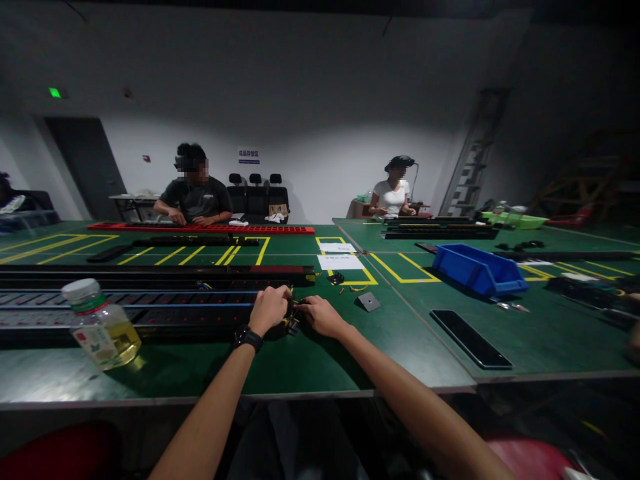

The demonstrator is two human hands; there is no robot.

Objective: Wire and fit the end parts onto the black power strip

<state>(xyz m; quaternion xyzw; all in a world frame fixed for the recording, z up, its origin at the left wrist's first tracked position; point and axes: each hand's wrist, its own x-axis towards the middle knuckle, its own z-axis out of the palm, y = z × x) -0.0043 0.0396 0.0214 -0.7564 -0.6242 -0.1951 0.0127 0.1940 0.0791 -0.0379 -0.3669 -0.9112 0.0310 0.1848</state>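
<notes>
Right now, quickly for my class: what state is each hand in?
Left hand: fingers curled at the black rail's end; grip cannot be told.
Right hand: fingers bunched there too; whether they hold anything cannot be told.

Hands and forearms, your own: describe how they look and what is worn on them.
The left hand is ungloved, with a black watch on a dark strap at the wrist. The right hand is ungloved too, its wrist bare. No sleeve shows on either forearm.

Beside the plain blue bin (477,270), the green table (405,340) carries yellow stripes; across from it, one rail (200,229) is red.
</notes>
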